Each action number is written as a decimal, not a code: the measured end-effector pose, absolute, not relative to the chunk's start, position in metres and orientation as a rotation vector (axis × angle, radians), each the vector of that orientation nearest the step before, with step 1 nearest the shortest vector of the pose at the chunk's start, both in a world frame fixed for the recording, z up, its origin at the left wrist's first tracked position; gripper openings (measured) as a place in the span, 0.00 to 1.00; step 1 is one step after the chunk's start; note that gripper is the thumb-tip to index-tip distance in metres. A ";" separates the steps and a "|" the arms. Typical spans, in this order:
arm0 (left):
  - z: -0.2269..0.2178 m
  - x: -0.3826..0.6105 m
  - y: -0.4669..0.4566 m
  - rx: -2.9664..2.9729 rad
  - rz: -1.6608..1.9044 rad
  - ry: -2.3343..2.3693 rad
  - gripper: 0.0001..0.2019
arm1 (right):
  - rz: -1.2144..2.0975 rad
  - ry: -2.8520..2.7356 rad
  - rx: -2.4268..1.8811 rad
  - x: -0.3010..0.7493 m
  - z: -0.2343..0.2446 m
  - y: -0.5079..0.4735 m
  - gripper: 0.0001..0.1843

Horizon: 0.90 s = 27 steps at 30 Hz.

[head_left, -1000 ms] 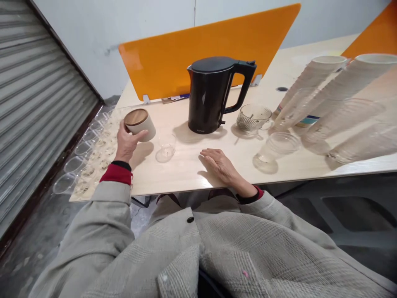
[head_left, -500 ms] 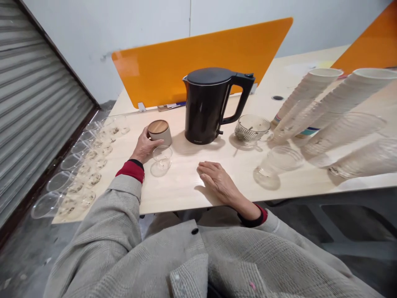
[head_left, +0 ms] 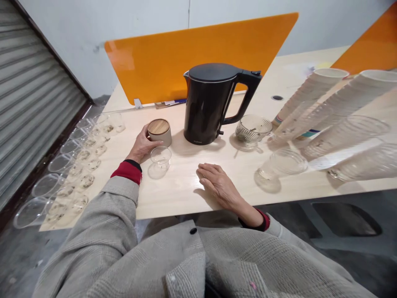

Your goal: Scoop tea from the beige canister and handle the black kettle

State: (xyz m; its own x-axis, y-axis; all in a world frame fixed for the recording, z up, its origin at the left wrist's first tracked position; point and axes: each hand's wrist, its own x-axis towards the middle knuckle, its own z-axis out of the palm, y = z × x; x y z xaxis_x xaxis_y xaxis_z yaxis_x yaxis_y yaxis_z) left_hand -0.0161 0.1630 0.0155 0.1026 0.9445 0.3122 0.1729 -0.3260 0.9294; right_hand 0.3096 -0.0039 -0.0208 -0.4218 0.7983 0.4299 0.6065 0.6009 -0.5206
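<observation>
The right hand (head_left: pixel 218 184) lies palm down on the pale wooden surface (head_left: pixel 186 190) near its front edge, fingers spread flat and holding nothing. Further in, a small clear drinking glass (head_left: pixel 160 157) stands upright just beside the left hand (head_left: pixel 143 145). The left hand's fingers curl partway around the side of a small round cream canister with a wooden lid (head_left: pixel 159 131), which stands upright on the surface, just left of a black electric kettle (head_left: pixel 214 103). Right of the kettle sit a clear ribbed glass cup (head_left: pixel 252 129) and a clear glass dish (head_left: pixel 281 163). Rows of clear plastic cups (head_left: pixel 68 165) line the left edge. An orange divider panel (head_left: pixel 173 54) stands behind.
</observation>
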 end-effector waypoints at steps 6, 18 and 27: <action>0.011 -0.019 0.162 1.644 1.319 1.175 0.51 | 0.388 -2.181 -1.122 0.310 -0.018 -0.006 0.27; 0.000 -0.031 0.167 1.607 1.282 1.121 0.59 | 0.432 -2.188 -1.147 0.310 -0.020 -0.004 0.31; 0.029 -0.069 0.114 1.394 1.646 1.386 0.46 | 0.558 -1.716 -1.176 0.336 0.000 -0.002 0.31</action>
State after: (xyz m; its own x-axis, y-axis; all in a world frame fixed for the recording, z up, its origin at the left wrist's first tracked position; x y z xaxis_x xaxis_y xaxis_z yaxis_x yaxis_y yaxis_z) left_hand -0.0687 0.1139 0.0288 -0.2939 0.8909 0.3463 0.1895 -0.3008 0.9347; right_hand 0.3362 -0.0020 -0.0001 -0.0883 0.8909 0.4456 0.4587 0.4335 -0.7757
